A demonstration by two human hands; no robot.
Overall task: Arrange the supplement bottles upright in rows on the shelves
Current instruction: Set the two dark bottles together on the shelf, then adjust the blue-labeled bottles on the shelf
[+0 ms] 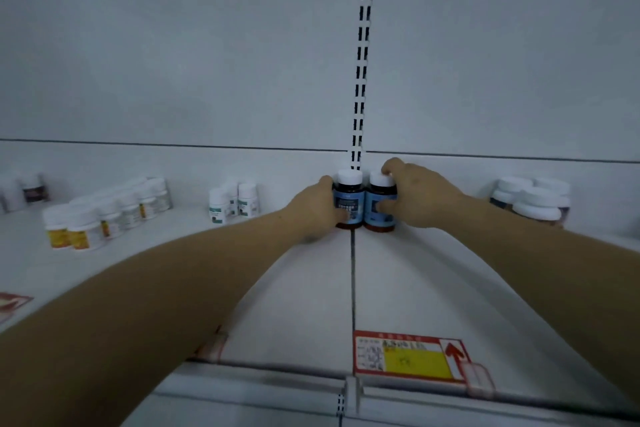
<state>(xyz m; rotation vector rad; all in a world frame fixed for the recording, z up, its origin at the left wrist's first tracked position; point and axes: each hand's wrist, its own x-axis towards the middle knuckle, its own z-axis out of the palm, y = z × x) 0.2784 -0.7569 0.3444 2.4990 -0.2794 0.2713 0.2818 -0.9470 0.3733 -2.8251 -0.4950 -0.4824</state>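
The left bottle (349,199) and the right bottle (373,210), blue-labelled, are being held upright and touching at the twelve o'clock end of the shelf (398,281), near its back panel (242,163). Each is being gripped by curled fingers: left hand (313,210) on one, right hand (415,196) on the other. They are best being seated flat, labels towards six o'clock, level with the white bottles (235,199) at nine o'clock, before being released.

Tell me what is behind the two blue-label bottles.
Directly behind the blue-label bottles rise the white back panel and its slotted upright. The shelf spot right behind them is covered by the bottles, the left hand and the right hand.
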